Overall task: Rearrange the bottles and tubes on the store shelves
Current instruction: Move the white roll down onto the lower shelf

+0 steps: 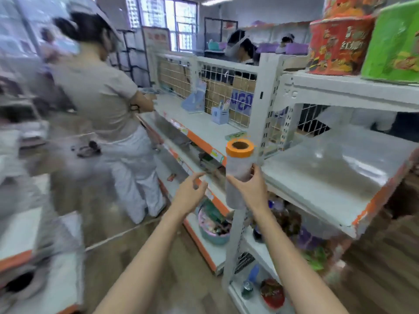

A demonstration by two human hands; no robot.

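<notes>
Motion blur smears most of what we see, and the goods on the lower shelves are too soft to count. We make out one tube, orange-rimmed and upright, gripped by our right hand just beside the shelf post. Our left hand hangs loose-fingered, holding nothing. One person stands left; two red tubs sit stacked above.

Head-worn view, forward-down, close over shelves
</notes>
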